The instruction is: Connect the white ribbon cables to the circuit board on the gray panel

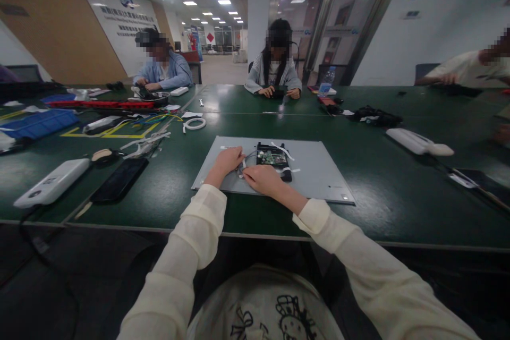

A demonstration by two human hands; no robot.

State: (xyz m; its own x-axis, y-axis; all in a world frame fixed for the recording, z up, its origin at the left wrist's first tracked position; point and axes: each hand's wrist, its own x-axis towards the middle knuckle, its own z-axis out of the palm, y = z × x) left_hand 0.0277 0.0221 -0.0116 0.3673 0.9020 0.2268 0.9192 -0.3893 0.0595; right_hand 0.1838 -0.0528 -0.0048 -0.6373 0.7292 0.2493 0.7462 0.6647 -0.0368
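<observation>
A flat grey panel (314, 170) lies on the green table in front of me. Near its middle sits a black housing with an exposed green circuit board (271, 158), with white tape strips (283, 152) stuck across its edges. Thin grey cables (251, 156) run from the board toward my hands. My left hand (230, 159), left of the board, is closed with its fingers pinched at a short strip of white tape (244, 163). Just below and right, my right hand (263, 178) is closed too, its fingertips meeting the strip's lower end. Fingers partly hide the cables.
A white tape roll (195, 124) lies beyond the panel's left corner. Leftward are a black phone (119, 180), a white power bank (53, 183) and a blue tray (40, 123). On the right is another white device (416, 142). Several people sit around the table.
</observation>
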